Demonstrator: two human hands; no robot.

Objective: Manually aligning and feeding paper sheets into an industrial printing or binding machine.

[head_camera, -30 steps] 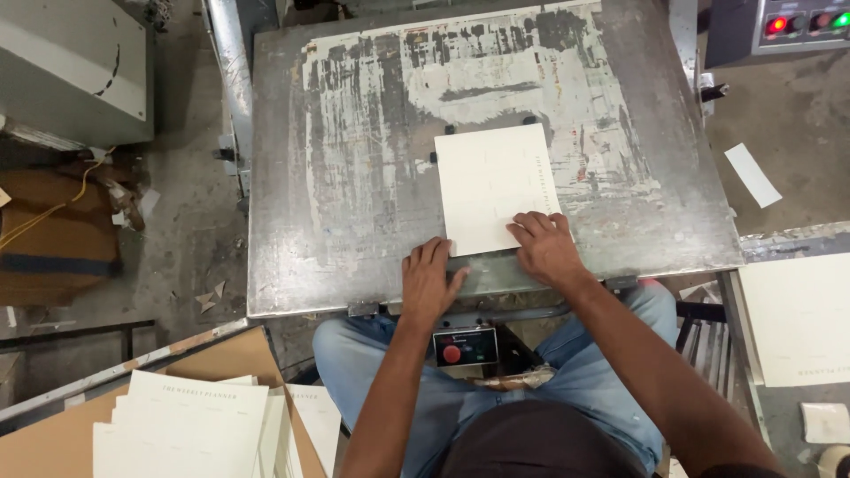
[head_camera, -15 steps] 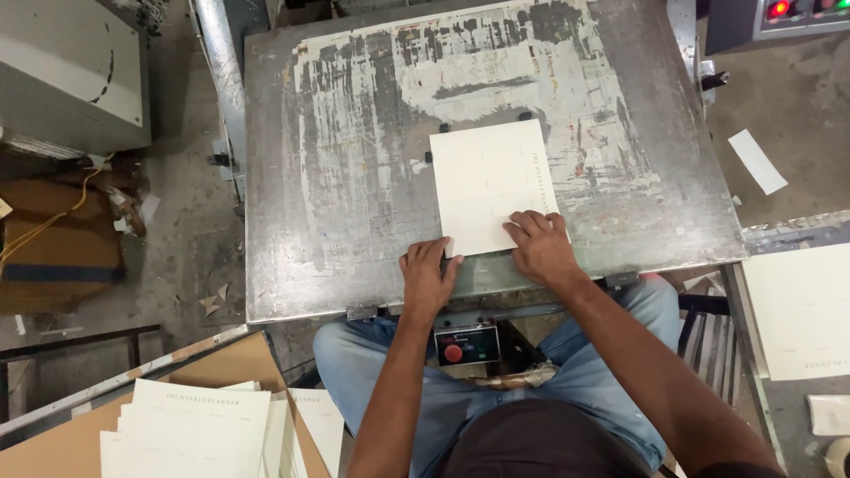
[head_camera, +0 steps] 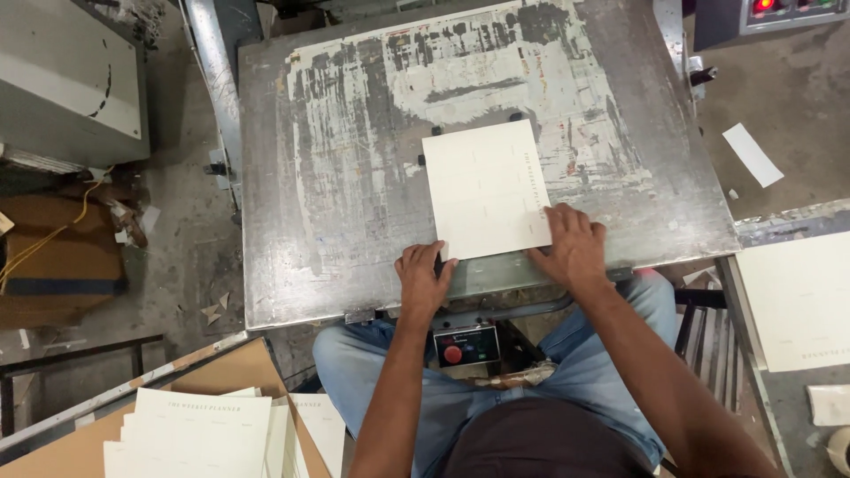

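Left hand (head_camera: 423, 276) flat at the near-left corner of a cream card sheet (head_camera: 485, 188), fingertips touching its lower edge, nothing clasped. Right hand (head_camera: 571, 243) spread over the sheet's near-right corner, pressing down with fingers extended, nothing gripped either. Sheet lying flat on the worn grey metal tabletop (head_camera: 336, 159), toward its near edge and a little right of centre, far edge close against 2 small dark stops. Just below the tabletop's front lip, between the knees in blue jeans, a small control box with 1 red button (head_camera: 453, 353). Lower left, an open cardboard box (head_camera: 232, 376) holding a stack of similar cream sheets (head_camera: 199, 434). To the right, another metal surface carrying more cream sheets (head_camera: 797, 296). Beyond it on the floor, 1 loose white paper strip (head_camera: 753, 154). Top right, a panel with lit red lamps (head_camera: 766, 7). Far left, a grey cabinet (head_camera: 66, 75) and a brown drum with a yellow cable (head_camera: 53, 257).
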